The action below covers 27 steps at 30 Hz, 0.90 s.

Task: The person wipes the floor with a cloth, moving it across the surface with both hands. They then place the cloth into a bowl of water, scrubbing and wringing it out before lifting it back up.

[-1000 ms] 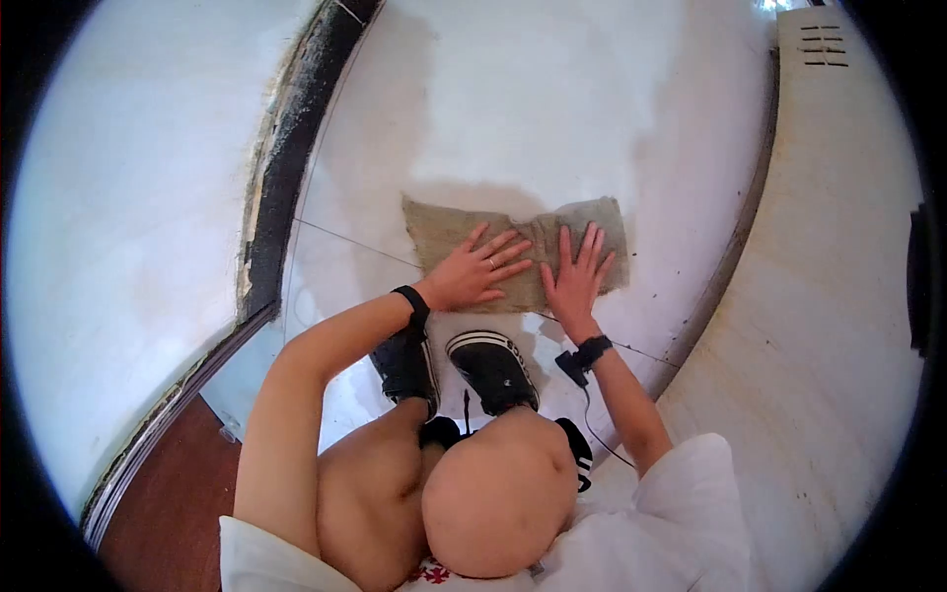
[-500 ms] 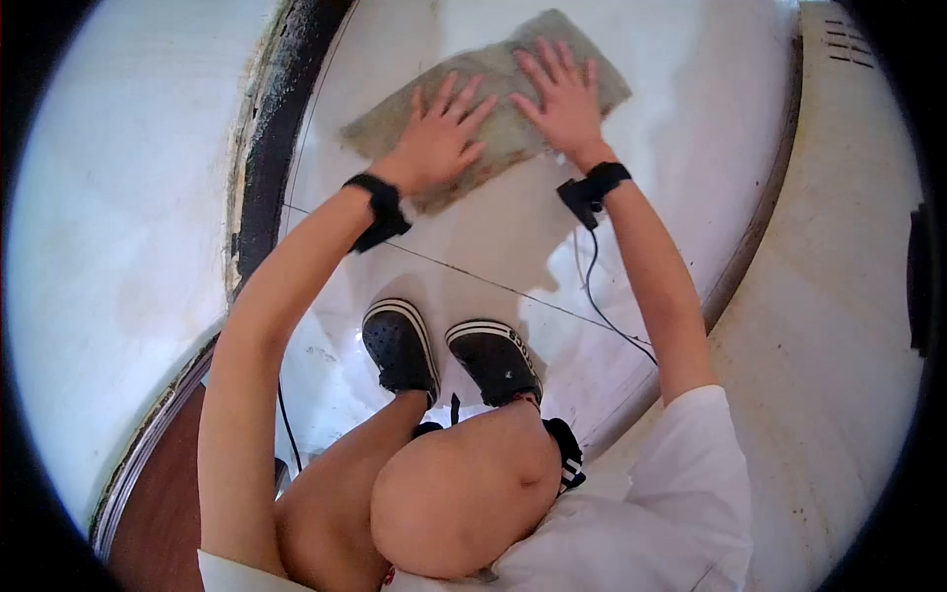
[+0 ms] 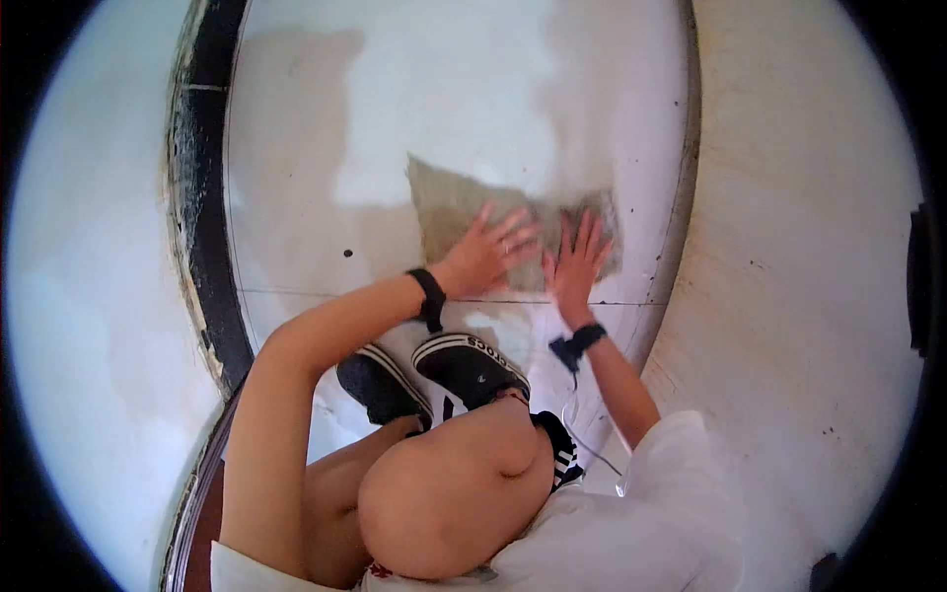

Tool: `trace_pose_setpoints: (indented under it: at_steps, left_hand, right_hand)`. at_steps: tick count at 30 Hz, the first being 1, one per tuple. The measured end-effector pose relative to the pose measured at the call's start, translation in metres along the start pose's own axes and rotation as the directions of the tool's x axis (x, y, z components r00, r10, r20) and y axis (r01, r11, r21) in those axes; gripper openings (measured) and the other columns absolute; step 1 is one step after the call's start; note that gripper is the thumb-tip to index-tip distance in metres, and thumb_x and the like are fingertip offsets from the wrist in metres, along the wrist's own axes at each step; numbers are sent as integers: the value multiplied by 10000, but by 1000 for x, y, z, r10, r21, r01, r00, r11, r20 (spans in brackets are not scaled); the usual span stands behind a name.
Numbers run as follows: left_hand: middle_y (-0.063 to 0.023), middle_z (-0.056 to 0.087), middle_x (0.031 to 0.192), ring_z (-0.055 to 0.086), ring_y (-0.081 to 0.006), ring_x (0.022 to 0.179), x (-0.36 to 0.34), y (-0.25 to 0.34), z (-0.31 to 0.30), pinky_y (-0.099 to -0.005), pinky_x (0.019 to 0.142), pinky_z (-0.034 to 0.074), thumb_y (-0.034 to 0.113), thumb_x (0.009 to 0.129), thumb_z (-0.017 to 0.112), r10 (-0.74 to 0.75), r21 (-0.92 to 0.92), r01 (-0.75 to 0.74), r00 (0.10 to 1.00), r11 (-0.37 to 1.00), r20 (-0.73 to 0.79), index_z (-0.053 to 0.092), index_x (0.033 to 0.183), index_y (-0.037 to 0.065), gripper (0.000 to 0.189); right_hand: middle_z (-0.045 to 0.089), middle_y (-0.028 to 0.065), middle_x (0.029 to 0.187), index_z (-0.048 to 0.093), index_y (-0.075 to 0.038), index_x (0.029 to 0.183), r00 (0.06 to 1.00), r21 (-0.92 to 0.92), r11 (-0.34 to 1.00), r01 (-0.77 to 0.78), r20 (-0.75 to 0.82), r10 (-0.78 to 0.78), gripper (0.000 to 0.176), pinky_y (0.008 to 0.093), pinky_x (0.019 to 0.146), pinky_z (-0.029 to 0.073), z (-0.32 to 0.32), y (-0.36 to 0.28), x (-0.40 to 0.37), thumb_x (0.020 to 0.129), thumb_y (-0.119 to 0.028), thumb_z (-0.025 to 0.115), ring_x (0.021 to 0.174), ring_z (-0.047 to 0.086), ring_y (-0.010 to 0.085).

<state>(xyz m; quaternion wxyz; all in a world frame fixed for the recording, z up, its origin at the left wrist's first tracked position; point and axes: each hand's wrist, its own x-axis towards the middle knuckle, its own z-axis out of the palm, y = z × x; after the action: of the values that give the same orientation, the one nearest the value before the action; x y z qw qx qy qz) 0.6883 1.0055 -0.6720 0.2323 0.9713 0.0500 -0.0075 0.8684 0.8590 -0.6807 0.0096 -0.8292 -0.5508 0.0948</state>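
A grey-green cloth (image 3: 444, 202) lies spread on the pale tiled floor (image 3: 296, 197) in front of my feet. My left hand (image 3: 488, 252) rests on the middle of the cloth, its fingers spread and slightly blurred. Close beside it, my right hand (image 3: 580, 264) presses on the cloth's right part with fingers apart. Neither hand grips the cloth; both lie on top of it. Black bands circle both wrists, and a cable hangs from the right one.
Black clogs (image 3: 469, 370) are on my feet, close below the cloth. A dark, worn edge strip (image 3: 202, 178) bounds the floor on the left. On the right stands a pale wall or panel (image 3: 779, 247). A small dark spot (image 3: 348, 254) marks the floor.
Both hands and the cloth have come nearer to my feet, and the cloth's outline has changed. The hands are closer together. The view has also shifted.
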Motion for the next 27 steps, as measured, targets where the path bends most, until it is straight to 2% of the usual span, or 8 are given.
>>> trace_pose_setpoints:
  at_steps: [3,7,11,14,16,18,23,27]
  left_hand:
    - [-54,297,1580,156,-316,1498,-10,27,10,-684,1146,68,608,754,690,139,-23,-137,983,990,124,389,1495,214,892]
    - [-47,264,1601,168,-269,1500,-6,15,20,-635,1173,83,569,785,681,171,-40,-167,980,985,105,346,1519,202,887]
    - [-64,160,1638,141,-298,1507,58,-36,-28,-666,1148,137,514,827,656,-33,-56,36,998,998,49,253,1555,203,888]
    - [-43,124,1646,132,-293,1509,133,-71,-43,-677,1131,185,428,819,703,-140,30,141,989,989,-47,285,1541,301,843]
    - [-42,140,1643,140,-286,1508,160,-66,-36,-672,1132,191,452,814,702,-118,111,117,993,987,2,327,1524,312,816]
    - [-41,145,1643,146,-284,1507,164,-54,-24,-666,1136,186,467,807,702,-95,199,91,995,976,14,347,1516,318,806]
    - [-30,189,1635,158,-268,1505,133,-21,6,-627,1166,147,495,776,707,112,59,-113,993,992,21,350,1505,329,828]
    - [-16,209,1630,169,-248,1504,89,21,21,-573,1195,122,535,735,728,243,1,-245,964,970,107,375,1486,333,854]
  right_hand:
    - [142,184,1627,395,-191,1505,993,-30,999,-31,112,34,680,683,1137,-2,5,7,-63,898,-454,555,1496,76,421]
    - [146,163,1631,400,-256,1505,992,29,997,-64,109,61,738,690,1133,-1,0,9,-27,845,-500,622,1497,62,419]
    - [169,85,1638,308,-317,1539,981,-7,998,-59,-186,57,697,694,1132,20,-3,44,94,918,-543,531,1502,104,367]
    - [167,65,1639,301,-341,1538,972,-57,993,-104,-217,90,635,699,1127,64,-9,89,150,959,-535,478,1496,131,370]
    - [160,71,1640,294,-344,1539,969,-31,990,-138,-213,129,625,708,1119,96,-13,110,158,968,-533,464,1493,132,381]
    - [153,78,1640,290,-342,1541,961,-40,984,-176,-224,163,616,717,1107,122,-13,120,141,976,-523,456,1490,132,396]
    - [134,102,1641,271,-299,1553,938,-63,942,-329,-140,318,634,735,1089,139,-9,109,48,977,-475,468,1490,100,416]
    - [69,204,1631,186,-157,1575,930,-128,921,-368,-68,362,711,727,1098,103,10,77,-60,983,-446,455,1489,36,450]
